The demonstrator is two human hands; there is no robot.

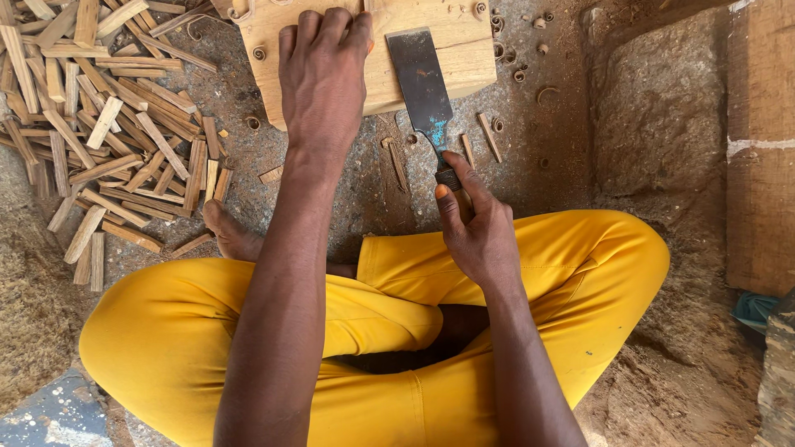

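Two hands at work: left hand (325, 74) pressed flat, fingers spread on the wooden block (431, 62) far ahead, right hand (476, 236) gripping the chisel (421, 87) laid on it—best kept low, steady.

The wooden block (431, 62) sits at twelve o'clock, its near face taken up by the left hand (323, 79) and the broad chisel (421, 83) gripped by the right hand (472, 228). At ten o'clock a pile of split wood sticks (108, 124) closes the ground. A bare foot (232, 236) lies at nine. At two o'clock a stone slab (662, 108) and timber beam (760, 141) wall the side. Between block and slab lies open dirt (538, 124) with curled shavings (517, 74).
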